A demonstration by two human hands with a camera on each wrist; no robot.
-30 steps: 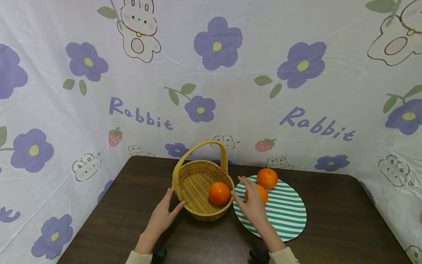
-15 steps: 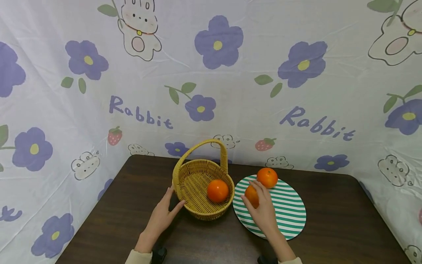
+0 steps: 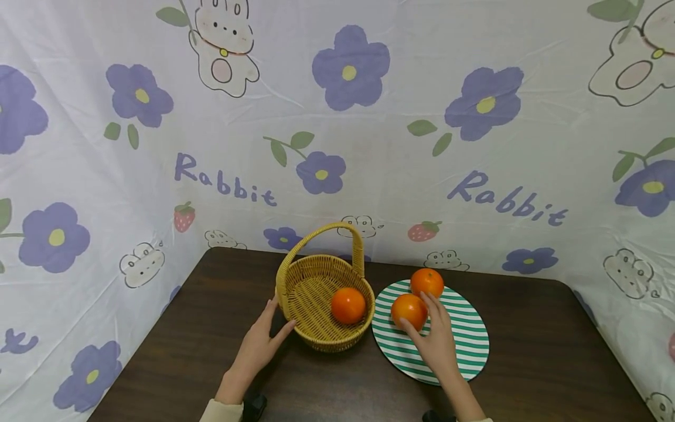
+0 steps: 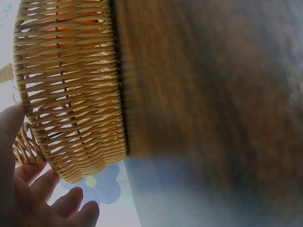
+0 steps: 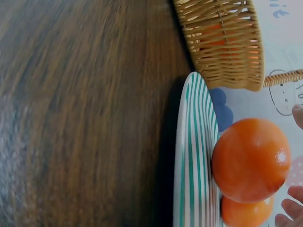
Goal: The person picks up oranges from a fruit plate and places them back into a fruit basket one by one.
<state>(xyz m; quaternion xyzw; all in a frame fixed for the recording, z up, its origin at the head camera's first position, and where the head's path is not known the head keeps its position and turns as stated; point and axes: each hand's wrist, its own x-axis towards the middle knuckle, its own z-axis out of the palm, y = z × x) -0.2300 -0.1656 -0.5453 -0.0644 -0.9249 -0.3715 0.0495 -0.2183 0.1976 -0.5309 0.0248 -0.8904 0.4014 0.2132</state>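
A yellow wicker basket [image 3: 311, 293] with an arched handle stands on the table, holding one glossy orange [image 3: 348, 305]. My left hand [image 3: 256, 346] touches the basket's left side, thumb and index finger spread along it; the left wrist view shows the thumb at the rim and fingers near the handle's base. To the right lies a round green-and-white striped plate [image 3: 459, 340] with two oranges. My right hand [image 3: 436, 340] is over it, thumb and fingers spread around the nearer orange [image 3: 409, 312]. In the right wrist view, those fingers are apart from this orange [image 5: 251, 160]. The farther orange [image 3: 427, 282] sits just behind.
A dark wooden table [image 3: 532, 340] carries everything. Behind it hangs a white cloth [image 3: 390, 164] printed with purple flowers and rabbits, close to the table's back edge. The basket's handle [image 3: 321, 231] rises high above its rim.
My right hand has moved from beside the basket's right rim rightward to the nearer orange on the plate. The orange in the basket has shifted slightly. My left hand stays put.
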